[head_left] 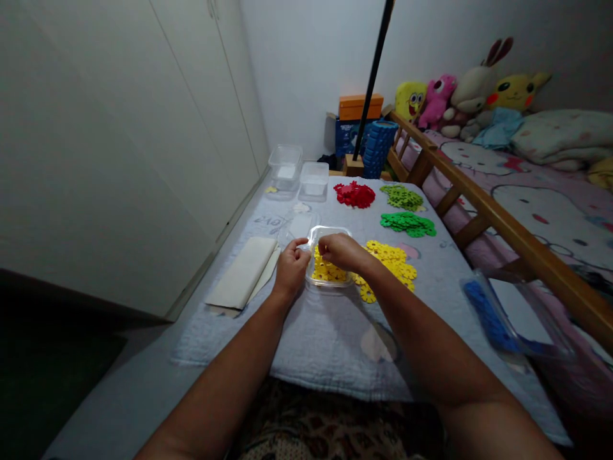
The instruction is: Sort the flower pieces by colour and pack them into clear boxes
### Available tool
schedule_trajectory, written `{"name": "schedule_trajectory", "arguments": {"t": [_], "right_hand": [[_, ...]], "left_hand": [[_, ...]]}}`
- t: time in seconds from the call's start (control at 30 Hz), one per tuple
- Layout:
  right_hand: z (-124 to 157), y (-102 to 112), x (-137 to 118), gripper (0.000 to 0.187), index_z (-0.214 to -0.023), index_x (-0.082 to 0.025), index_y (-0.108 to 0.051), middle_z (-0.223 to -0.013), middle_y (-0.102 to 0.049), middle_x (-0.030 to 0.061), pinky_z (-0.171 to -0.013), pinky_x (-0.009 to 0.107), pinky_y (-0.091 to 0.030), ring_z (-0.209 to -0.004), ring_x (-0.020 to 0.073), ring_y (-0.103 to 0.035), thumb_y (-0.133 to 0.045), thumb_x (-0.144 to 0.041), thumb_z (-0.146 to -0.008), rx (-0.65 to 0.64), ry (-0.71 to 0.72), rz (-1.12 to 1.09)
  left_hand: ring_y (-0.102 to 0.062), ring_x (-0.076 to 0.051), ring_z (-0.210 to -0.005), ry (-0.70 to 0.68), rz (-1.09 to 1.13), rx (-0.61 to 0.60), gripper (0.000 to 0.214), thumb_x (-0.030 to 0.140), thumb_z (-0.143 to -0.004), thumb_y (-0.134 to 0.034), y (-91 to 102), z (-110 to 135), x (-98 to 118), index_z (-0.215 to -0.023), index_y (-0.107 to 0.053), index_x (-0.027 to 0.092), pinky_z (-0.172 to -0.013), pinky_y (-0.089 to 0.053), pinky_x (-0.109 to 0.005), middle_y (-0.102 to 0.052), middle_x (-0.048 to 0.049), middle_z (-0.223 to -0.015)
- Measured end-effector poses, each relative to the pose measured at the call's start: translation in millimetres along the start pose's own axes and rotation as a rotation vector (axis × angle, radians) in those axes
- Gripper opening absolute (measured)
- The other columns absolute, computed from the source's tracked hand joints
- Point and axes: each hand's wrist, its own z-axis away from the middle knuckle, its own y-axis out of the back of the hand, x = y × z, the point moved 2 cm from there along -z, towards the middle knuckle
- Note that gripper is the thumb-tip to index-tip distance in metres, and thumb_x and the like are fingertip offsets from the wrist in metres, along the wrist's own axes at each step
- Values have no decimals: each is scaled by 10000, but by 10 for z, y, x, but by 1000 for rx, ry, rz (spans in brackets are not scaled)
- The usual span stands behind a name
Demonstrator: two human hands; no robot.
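Note:
A clear plastic container [331,282] with yellow flower-shaped discs [325,271] in it stands on the cloth-covered table in front of me. My left hand [292,267] grips its left rim between thumb and fingers. Over the container's far side, my right hand [342,250] is closed, fingers curled downward; what they hold, if anything, is hidden. Beside the container on the right, partly behind my right forearm, lies a spread of more yellow discs [390,259]. A clear lid [301,225] with a white label lies just behind the container.
Red [354,195], lime [402,197] and green disc piles [408,224] lie farther back. Two clear containers [314,182] stand at the back left. A folded beige cloth or paper [244,271] lies left. A box of blue pieces [493,313] sits right, near the wooden bed rail [460,191].

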Motion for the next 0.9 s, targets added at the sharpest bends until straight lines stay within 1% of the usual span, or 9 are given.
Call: {"name": "schedule_trajectory", "arguments": {"t": [0.17, 0.3, 0.37, 0.43, 0.53, 0.63, 0.7, 0.8, 0.9], "right_hand": [[-43, -40, -15, 216, -1047, -188, -768, -1087, -778, 107, -766, 267, -419, -1014, 234, -694, -618, -174, -891, -33, -24, 68], [-16, -33, -62, 232, -1055, -167, -762, -1088, -774, 137, -785, 282, -435, -1008, 245, -696, -592, -150, -897, -41, -34, 129], [7, -15, -62, 227, -1042, -161, -762, -1070, -776, 136, -788, 287, -433, -984, 241, -692, -578, -155, -910, -23, -20, 125], [52, 33, -20, 201, -1019, -165, -759, -1036, -778, 118, -780, 282, -426, -943, 225, -681, -592, -172, -909, 25, -1, 80], [188, 169, 146, 161, -989, -170, -744, -962, -769, 76, -742, 261, -412, -842, 180, -654, -623, -170, -884, 134, -2, -74], [400, 311, 420, 143, -961, -164, -728, -900, -746, 54, -714, 257, -403, -769, 156, -626, -612, -171, -878, 253, -81, -221], [551, 346, 609, 126, -932, -163, -721, -872, -735, 49, -699, 261, -395, -748, 156, -614, -609, -184, -877, 297, -145, -250], [731, 258, 815, 122, -915, -167, -724, -856, -731, 47, -687, 266, -382, -745, 162, -609, -612, -177, -870, 256, -208, -211], [823, 64, 907, 147, -959, -173, -747, -916, -739, 66, -752, 277, -393, -830, 184, -623, -630, -178, -869, 179, -218, -98]], "left_hand": [[-330, -95, -504, 4, -4, 0, 384, 302, -754, -620, -3, 6, 15, -1110, -645, 160, -526, -287, -219, -358, 106, -560], [-338, -96, -501, 8, -11, 1, 388, 315, -754, -628, 2, -1, -3, -1114, -647, 169, -529, -294, -217, -364, 106, -563], [-339, -95, -498, 7, -14, 1, 389, 316, -754, -629, 4, -3, -8, -1113, -647, 169, -528, -294, -217, -363, 106, -563], [-334, -94, -498, 4, -15, -1, 386, 308, -756, -626, 5, -2, -5, -1112, -646, 162, -527, -293, -218, -361, 106, -562], [-329, -92, -502, 1, -23, 2, 385, 295, -760, -618, 5, 1, 9, -1117, -645, 154, -524, -289, -219, -363, 103, -565], [-326, -93, -505, 6, -35, 6, 392, 299, -764, -616, 4, 6, 25, -1125, -646, 150, -522, -282, -221, -363, 102, -571], [-324, -95, -507, 9, -39, 5, 395, 309, -768, -615, 3, 10, 33, -1128, -647, 150, -522, -278, -223, -360, 101, -571], [-328, -99, -509, 13, -45, 9, 399, 313, -764, -618, 5, 12, 38, -1130, -651, 157, -520, -274, -224, -355, 100, -571], [-334, -102, -508, 18, -42, 9, 406, 315, -754, -622, 8, 8, 33, -1130, -654, 165, -518, -273, -225, -351, 99, -570]]}}
